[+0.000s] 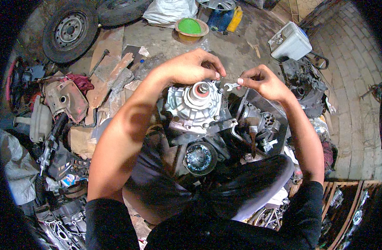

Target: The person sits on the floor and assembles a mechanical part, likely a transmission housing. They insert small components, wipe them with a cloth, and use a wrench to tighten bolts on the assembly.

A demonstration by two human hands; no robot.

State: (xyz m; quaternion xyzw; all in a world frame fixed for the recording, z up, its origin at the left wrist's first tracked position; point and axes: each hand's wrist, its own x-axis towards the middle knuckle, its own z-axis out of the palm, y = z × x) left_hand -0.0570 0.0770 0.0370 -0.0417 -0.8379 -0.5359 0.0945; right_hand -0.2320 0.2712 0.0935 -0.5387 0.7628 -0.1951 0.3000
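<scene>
Left hand [191,66] curled over the far edge of the grey engine housing [195,106] at centre, fingertips pinched at a bolt (bolt itself hidden). Right hand [262,81] grips a small open-end wrench [231,86], just right of the housing.

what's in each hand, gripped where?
Right hand pinches a small open-ended wrench by its shank. Left hand rests fingertips on the grey metal housing; no clear grip.

White plastic sack [170,10] lies at top centre on the floor, crumpled, beside a tyre. Blue-and-yellow container [226,18] just right of it, lying tilted. Small crumpled printed wrapper [68,180], blue, white and red, at left among engine parts. No signs or screens in view.
</scene>
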